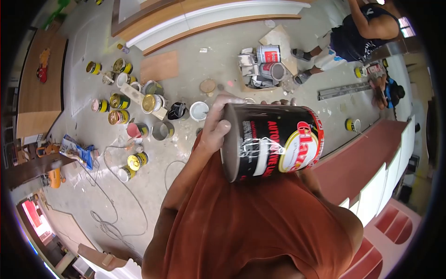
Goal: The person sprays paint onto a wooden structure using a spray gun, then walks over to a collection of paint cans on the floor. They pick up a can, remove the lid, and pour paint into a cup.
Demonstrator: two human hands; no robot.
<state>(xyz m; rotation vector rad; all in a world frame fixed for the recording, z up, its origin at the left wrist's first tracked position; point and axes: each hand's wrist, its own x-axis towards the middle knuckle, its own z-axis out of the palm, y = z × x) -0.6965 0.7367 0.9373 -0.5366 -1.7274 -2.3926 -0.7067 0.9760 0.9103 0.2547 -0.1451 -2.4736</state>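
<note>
Floor: dusty grey concrete floor (pixel 186 79), scattered round metal tins (pixel 120 101).
Can: glossy black cylindrical paint can (pixel 272 142), tilted sideways.
Hands: left hand (pixel 216 123) wrapped round can's base; right fingertips (pixel 284 102) over its top.

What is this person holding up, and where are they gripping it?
A black paint can, tipped sideways. One hand grips its bottom end; fingertips show over its top side.

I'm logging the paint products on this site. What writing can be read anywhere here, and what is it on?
"AUTOMOTIVE LA...", red letters, cut off: on the large black cylindrical tin held by both hands, left hand at its base.
"Glav...", red on a yellow oval, partly hidden: same tin.
Red-and-white labelled tins on the floor: too blurred to read.
Small yellow-labelled tins: too small to read.
Print on the other person's dark shirt: unreadable.
</note>
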